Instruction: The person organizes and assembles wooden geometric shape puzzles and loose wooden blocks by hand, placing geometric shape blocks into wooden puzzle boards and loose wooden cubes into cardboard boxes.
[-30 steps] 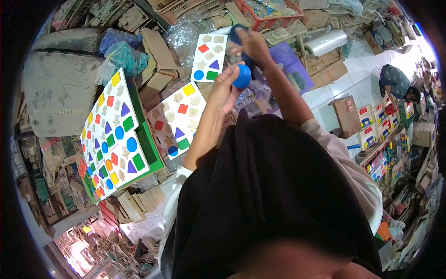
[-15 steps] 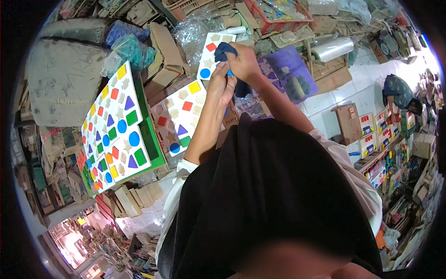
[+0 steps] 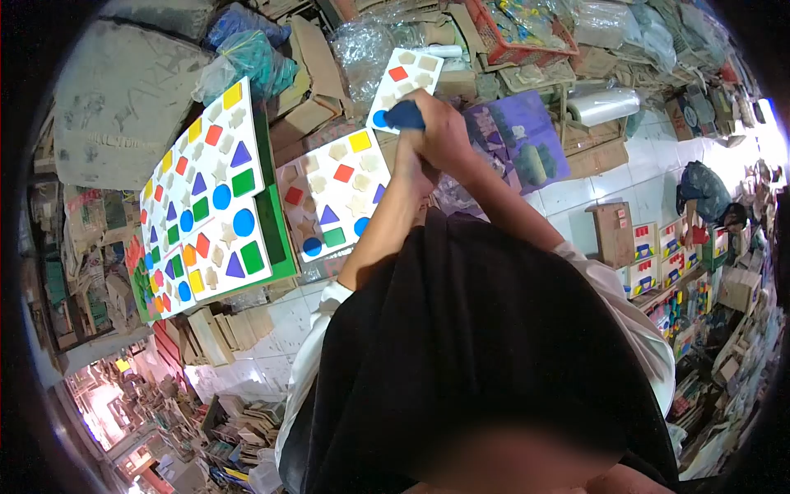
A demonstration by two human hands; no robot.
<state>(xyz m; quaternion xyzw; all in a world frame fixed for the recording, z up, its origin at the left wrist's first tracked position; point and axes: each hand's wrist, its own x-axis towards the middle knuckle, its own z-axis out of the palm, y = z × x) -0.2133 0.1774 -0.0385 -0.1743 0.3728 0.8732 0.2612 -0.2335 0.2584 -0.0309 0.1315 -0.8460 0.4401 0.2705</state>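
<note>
My right hand [image 3: 447, 136] is closed around a dark blue cloth [image 3: 405, 115], which bunches out past its fingers. Just below it, my left hand [image 3: 418, 162] meets the right one; its fingers are blurred and mostly hidden. Beyond both hands lies a narrow white board [image 3: 387, 92] with a red diamond, a blue circle and pale wooden shapes. A larger white shape board [image 3: 350, 221] with yellow, red, purple, green and blue pieces lies to the left of my forearms.
Further left, stacked white shape boards [image 3: 202, 226] rest on a green board [image 3: 276, 218]. A purple printed sheet [image 3: 527, 136] lies right of my hands. Behind are a red crate [image 3: 527, 53], a plastic roll [image 3: 602, 105] and cardboard [image 3: 317, 62]. Another person [image 3: 704, 193] is at far right.
My hands have come closer together and lower, with the right still gripping the cloth. The cloth now covers less of the narrow board's top. The whole view has shifted slightly.
</note>
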